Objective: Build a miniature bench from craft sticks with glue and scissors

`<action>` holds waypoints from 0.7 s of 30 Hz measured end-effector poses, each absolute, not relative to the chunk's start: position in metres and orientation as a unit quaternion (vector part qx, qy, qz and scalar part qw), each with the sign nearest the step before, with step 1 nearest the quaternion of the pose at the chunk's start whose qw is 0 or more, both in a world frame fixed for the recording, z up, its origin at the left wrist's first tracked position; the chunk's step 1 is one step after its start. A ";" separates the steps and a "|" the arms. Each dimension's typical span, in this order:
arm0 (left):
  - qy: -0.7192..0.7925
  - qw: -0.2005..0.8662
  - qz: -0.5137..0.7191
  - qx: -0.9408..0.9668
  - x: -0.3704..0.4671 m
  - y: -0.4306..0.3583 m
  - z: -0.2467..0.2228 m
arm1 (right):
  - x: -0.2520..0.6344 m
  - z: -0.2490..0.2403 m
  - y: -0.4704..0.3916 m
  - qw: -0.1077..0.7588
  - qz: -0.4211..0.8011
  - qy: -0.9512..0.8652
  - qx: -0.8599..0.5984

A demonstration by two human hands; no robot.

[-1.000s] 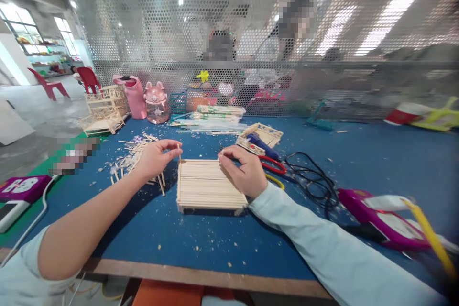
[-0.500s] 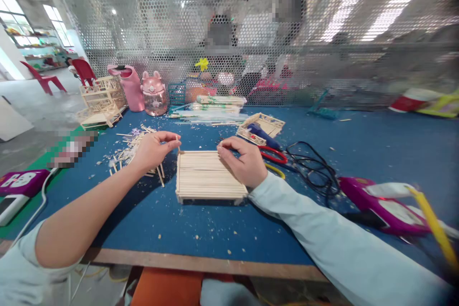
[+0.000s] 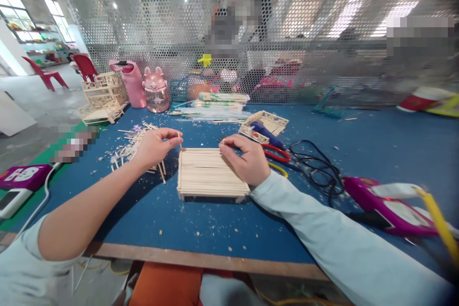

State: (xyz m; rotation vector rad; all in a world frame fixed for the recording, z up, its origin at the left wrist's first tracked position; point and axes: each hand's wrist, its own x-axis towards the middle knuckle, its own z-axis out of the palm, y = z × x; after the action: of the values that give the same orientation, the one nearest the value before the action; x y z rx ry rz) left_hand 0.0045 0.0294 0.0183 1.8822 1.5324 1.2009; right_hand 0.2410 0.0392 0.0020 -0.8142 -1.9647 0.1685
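A small platform of pale wooden sticks (image 3: 204, 172) laid side by side rests on the blue table in front of me. At its back left corner, my left hand (image 3: 158, 147) pinches a short wooden stick (image 3: 180, 140) that stands upright. My right hand (image 3: 247, 158) is closed over the platform's back right part, thumb and forefinger pressed together near the back edge. A tiny pale tip shows at those fingertips, but I cannot make out what it is. Loose cut sticks (image 3: 163, 172) lie in a heap under and beside my left hand.
Behind my right hand sit a blue glue gun (image 3: 265, 134), a stick frame (image 3: 278, 124), red-handled scissors (image 3: 278, 153) and a black cable (image 3: 315, 162). Packed sticks (image 3: 222, 103), a pink bottle (image 3: 134, 86) and a clear bottle (image 3: 157, 95) stand before the perforated screen (image 3: 143, 19). A purple power strip (image 3: 387, 208) lies right.
The whole view has shifted slightly. Both hands keep the same places at the platform's back edge, and the upright stick stays in my left fingertips.
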 end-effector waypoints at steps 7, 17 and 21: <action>0.553 0.216 0.435 0.677 0.005 0.029 0.019 | 0.241 0.002 0.040 0.480 0.071 -0.807 -0.337; 0.547 0.217 0.443 0.676 0.004 0.031 0.016 | 0.241 0.001 0.039 0.482 0.072 -0.805 -0.337; 0.537 0.232 0.453 0.673 0.001 0.034 0.012 | 0.242 0.002 0.039 0.481 0.067 -0.808 -0.335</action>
State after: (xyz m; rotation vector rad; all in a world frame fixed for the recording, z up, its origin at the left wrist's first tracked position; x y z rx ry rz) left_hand 0.0008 0.0337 0.0120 1.8500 1.4758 1.2455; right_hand 0.2417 0.0389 0.0021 -0.8164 -1.9694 0.1627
